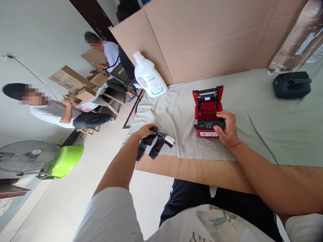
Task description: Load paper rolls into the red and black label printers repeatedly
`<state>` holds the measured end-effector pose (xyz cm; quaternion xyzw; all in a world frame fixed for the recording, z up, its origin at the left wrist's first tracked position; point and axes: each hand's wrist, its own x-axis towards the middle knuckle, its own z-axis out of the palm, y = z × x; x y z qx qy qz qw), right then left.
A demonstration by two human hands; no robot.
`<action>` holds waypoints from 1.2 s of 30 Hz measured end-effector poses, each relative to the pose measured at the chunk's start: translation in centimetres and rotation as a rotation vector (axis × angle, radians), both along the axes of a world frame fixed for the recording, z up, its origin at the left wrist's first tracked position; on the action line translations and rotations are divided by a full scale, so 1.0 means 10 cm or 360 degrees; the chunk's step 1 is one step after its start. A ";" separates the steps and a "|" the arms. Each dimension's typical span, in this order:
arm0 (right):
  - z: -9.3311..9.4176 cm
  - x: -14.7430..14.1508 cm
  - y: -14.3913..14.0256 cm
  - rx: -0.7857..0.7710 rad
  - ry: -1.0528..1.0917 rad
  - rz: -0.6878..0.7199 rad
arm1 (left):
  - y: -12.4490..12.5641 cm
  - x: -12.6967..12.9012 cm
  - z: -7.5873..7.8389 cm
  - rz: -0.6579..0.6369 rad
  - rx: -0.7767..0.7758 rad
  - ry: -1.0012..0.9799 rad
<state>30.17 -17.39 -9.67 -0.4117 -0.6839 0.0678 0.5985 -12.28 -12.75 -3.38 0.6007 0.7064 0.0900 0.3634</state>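
A small red and black printer stands on the cloth-covered table with its lid tipped open. My right hand grips its front right corner, thumb on the black button panel. My left hand is at the table's left edge, closed on a black wrapper that hangs in two strips. A white paper roll lies against the wrapper, just right of that hand.
A white jug stands at the table's far left, a black pouch at far right. Cardboard sheets wall the back. Two people sit on the floor to the left with cardboard boxes. A fan and green basin stand nearby.
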 end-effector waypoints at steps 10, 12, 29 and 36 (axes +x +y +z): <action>0.03 -0.01 -0.01 0.0014 -0.0015 -0.0025 | -0.34 0.50 0.12 -0.0740 0.0307 0.0802; 0.03 -0.01 -0.01 0.0013 -0.0014 -0.0023 | -0.38 0.60 0.12 -0.0813 0.0319 0.0908; 0.00 -0.04 -0.03 -0.0073 0.0028 -0.0056 | 0.02 2.15 0.85 -0.1118 0.0219 -0.0495; 0.02 -0.04 -0.03 -0.0092 0.0039 -0.0056 | 0.40 2.80 0.49 -0.1375 0.0547 0.0694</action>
